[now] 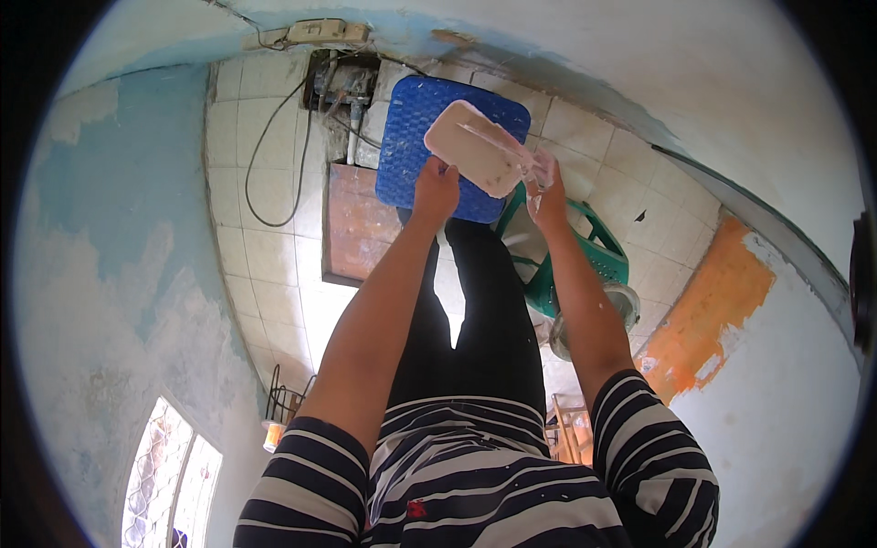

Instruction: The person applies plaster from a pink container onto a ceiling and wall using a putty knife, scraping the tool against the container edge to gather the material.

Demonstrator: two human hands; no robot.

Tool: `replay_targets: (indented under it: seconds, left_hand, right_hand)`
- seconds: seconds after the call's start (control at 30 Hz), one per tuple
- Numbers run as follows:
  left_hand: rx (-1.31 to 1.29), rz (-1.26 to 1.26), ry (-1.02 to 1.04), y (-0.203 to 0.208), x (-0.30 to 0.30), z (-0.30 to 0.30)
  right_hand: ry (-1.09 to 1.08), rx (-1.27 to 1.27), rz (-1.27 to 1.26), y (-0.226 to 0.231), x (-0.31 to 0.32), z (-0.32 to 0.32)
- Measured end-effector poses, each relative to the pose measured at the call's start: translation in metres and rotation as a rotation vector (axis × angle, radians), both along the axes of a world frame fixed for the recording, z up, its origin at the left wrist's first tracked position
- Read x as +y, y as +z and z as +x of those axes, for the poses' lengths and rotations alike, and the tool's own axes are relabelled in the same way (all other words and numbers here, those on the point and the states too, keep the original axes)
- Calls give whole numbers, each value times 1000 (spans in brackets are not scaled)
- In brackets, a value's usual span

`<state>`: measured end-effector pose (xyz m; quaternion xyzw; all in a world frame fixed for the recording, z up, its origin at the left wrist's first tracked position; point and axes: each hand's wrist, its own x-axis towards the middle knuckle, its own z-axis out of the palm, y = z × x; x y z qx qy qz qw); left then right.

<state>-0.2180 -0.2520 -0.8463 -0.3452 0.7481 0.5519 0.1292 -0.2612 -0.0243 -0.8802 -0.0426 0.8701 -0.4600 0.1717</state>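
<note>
A shallow rectangular tub (474,157) with rounded corners and a pinkish rim is held up in front of me. Its inside is beige and smeared, with a pale streak across it. My left hand (437,189) grips the tub's lower left edge with curled fingers. At the opposite end, my right hand (547,198) is closed around a pale pink, smeared tool (544,168) that touches or overlaps the tub's right end. The exact kind of tool is hard to make out. Below the tub is a blue textured stool top (402,137), speckled with white.
A green plastic chair (610,259) and a bucket (623,301) stand to the right by my forearm. At left are a reddish-brown board (352,224), a recess with pipes (345,80) and a loose dark cable (248,187). Patchy, peeling walls surround the tiled floor.
</note>
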Motion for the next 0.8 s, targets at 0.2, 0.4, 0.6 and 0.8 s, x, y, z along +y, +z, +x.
replay_targets:
  seconds: [0.2, 0.4, 0.6, 0.8]
  left_hand:
    - [65, 21, 162, -10, 0, 27]
    - [195, 168, 233, 22, -25, 54]
    - [326, 530, 357, 178, -46, 78]
    - [676, 751, 464, 333, -52, 92]
  right_hand:
    - [-324, -602, -559, 45, -40, 10]
    - [-214, -535, -593, 100, -43, 30]
    - [-251, -398, -628, 233, -63, 54]
    - [-202, -363, -799, 373, -77, 60]
